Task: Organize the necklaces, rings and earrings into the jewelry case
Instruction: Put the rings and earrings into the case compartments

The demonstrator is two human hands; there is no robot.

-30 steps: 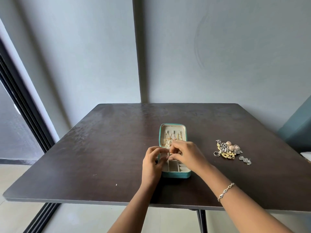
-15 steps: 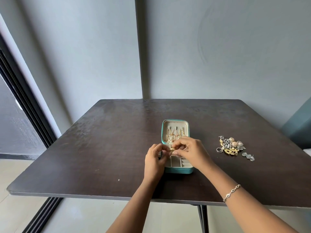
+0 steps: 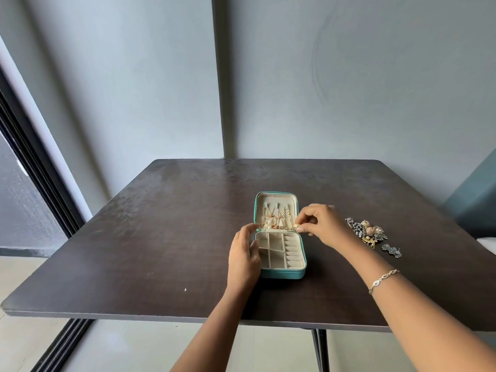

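A teal jewelry case point(image 3: 281, 273) lies open in the middle of the dark table point(image 3: 161, 237). Its cream tray of small compartments holds nothing that I can see. Several gold necklaces point(image 3: 276, 217) hang in the raised lid. My left hand point(image 3: 243, 259) grips the case's left wall, thumb near the hinge line. My right hand point(image 3: 324, 224) pinches a small gold piece point(image 3: 296, 226) at the right end of the hinge line.
A heap of silver and gold jewelry point(image 3: 367, 232) lies on the table right of the case, with a small dark silver piece point(image 3: 391, 250) just beside it. A bracelet point(image 3: 383, 279) is on my right wrist. A wall stands behind the table.
Both hands were together over the middle of the case. They have drawn apart, left to the case's left edge and right to its right edge, uncovering the tray.
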